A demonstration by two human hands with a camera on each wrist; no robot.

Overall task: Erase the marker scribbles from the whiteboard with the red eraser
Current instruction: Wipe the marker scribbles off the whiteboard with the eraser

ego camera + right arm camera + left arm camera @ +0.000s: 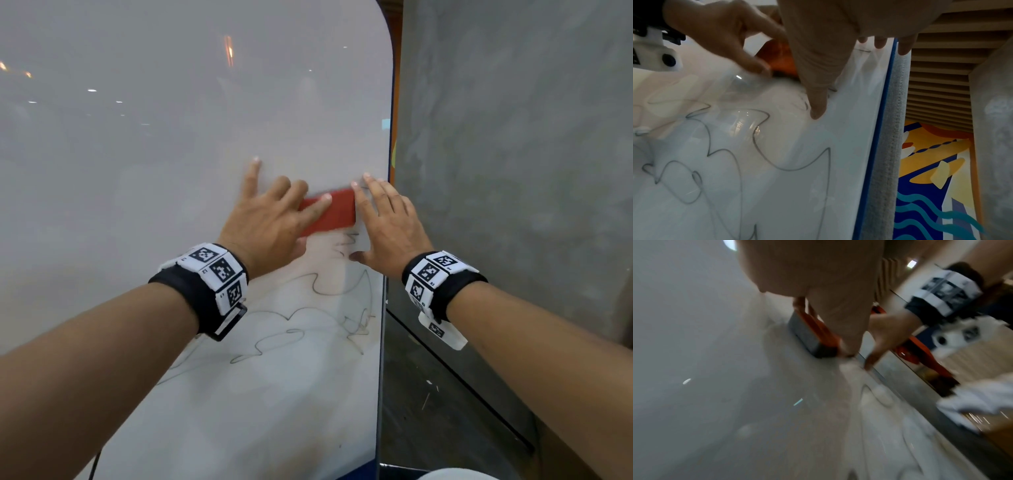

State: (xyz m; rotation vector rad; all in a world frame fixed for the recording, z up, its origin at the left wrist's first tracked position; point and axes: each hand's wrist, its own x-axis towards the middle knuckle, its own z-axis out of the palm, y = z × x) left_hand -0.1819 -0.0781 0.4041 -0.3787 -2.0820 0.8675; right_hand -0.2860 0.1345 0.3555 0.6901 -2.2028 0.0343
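The whiteboard [171,154] stands upright before me, its upper part wiped. Grey marker scribbles [325,291] cover its lower right area and show large in the right wrist view as looping scribbles [760,146]. The red eraser [337,210] lies flat on the board just above the scribbles. My left hand [287,219] grips it, index finger on top and thumb underneath, little finger stretched to the board. The left wrist view shows the eraser's grey felt [807,335] against the board. My right hand [387,219] presses flat on the board beside the eraser, fingers straight, thumb [816,100] spread.
The board's blue right edge [390,137] runs just past my right fingertips. Beyond it stands a grey concrete wall [513,171]. A colourful mural [931,178] and a slatted wooden ceiling [941,81] show behind the board in the right wrist view.
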